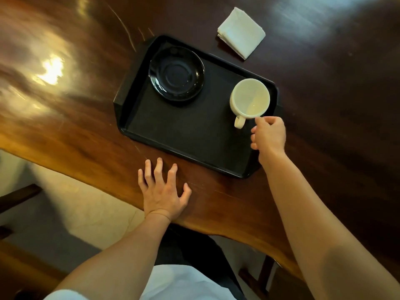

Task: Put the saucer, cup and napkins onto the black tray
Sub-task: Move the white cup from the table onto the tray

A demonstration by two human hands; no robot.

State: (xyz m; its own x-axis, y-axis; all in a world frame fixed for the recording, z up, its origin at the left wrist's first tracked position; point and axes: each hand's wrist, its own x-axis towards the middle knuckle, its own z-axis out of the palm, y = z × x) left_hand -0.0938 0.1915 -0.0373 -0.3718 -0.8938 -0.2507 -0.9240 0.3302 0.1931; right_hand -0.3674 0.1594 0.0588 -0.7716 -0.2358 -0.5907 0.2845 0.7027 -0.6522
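A black tray (173, 131) lies on the dark wooden table. A black saucer (176, 75) sits in the tray's far left part. A cream cup (250, 98) stands upright in the tray's right part, its handle pointing toward me. My right hand (269, 134) is at the cup's near rim, thumb and fingertip pinching or touching the rim. A stack of folded white napkins (241, 32) lies on the table beyond the tray's far right corner. My left hand (163, 191) rests flat on the table near the tray's near edge, fingers spread, holding nothing.
The table's curved near edge (121, 189) runs just under my left hand. Below it are a pale floor and dark chair parts (19, 195). Bright light glares on the table top at left (52, 70).
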